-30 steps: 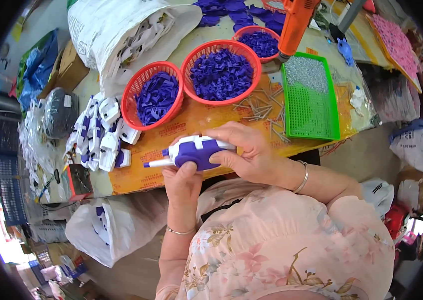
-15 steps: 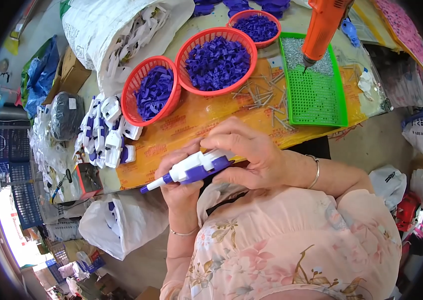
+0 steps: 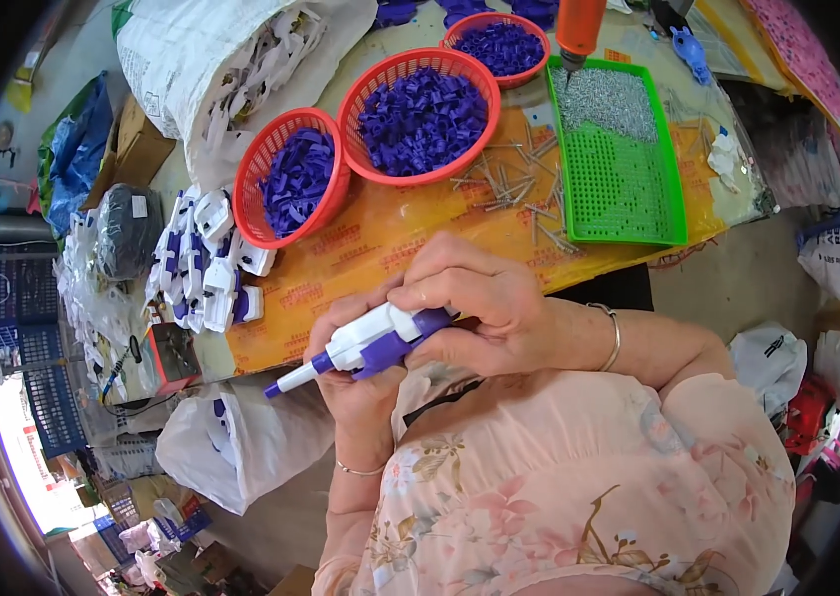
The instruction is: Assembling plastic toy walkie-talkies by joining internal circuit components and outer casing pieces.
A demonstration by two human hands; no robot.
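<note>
A white and purple plastic toy gun (image 3: 377,339) is held in front of my chest, its thin purple-tipped barrel pointing to the lower left. From behind and below, my left hand (image 3: 352,392) is closed around its middle. At the other end, my right hand (image 3: 475,310) grips the purple rear part between thumb and fingers; the palm side of that grip is hidden. A pile of similar white and purple pieces (image 3: 204,263) lies on the table to the left. Red baskets (image 3: 346,129) of small purple plastic parts stand beyond my hands.
A green perforated tray (image 3: 680,214) of small screws stands at the right, with an orange power screwdriver (image 3: 579,28) hanging over it. Loose metal pins (image 3: 509,187) lie beside it. A big white sack (image 3: 177,74) sits at the far left; a white bag (image 3: 241,457) hangs below the table edge.
Both hands and the toy gun have shifted slightly left. My right fingers have closed further over its rear end. The orange screwdriver has swung left and away, and the view has moved a little.
</note>
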